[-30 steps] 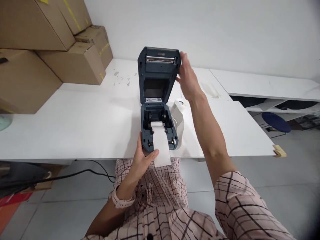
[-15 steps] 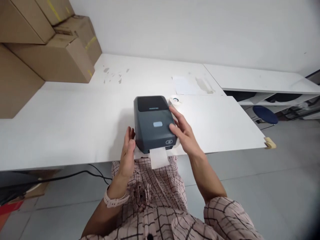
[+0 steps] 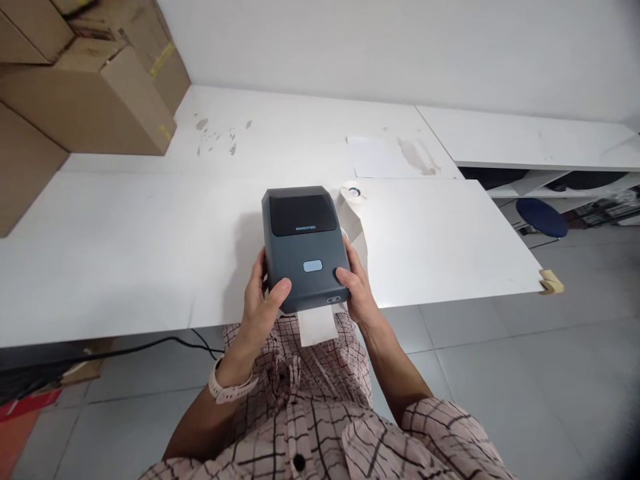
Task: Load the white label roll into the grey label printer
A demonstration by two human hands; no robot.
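Observation:
A dark grey label printer (image 3: pixel 305 250) with a black window and a light blue button is at the front edge of the white table. My left hand (image 3: pixel 260 307) grips its left side, thumb on the top. On the right side my right hand (image 3: pixel 359 287) holds it, with the thumb near the front corner. A blank white label (image 3: pixel 318 327) sticks out of the printer's front, over the table edge. Beside the printer, at its back right, lies a white roll (image 3: pixel 353 193) with a loose strip (image 3: pixel 356 230) running down toward my right hand.
Cardboard boxes (image 3: pixel 100 100) are stacked at the back left of the white table (image 3: pixel 430 247). A white sheet (image 3: pixel 367 157) lies near the wall. A blue stool (image 3: pixel 541 217) stands at the right, and a black cable (image 3: pixel 150 345) hangs below the table.
My left hand has closed on the printer's left side, its thumb now on top. My right hand has shifted down to the front right side. The printer appears raised toward the camera.

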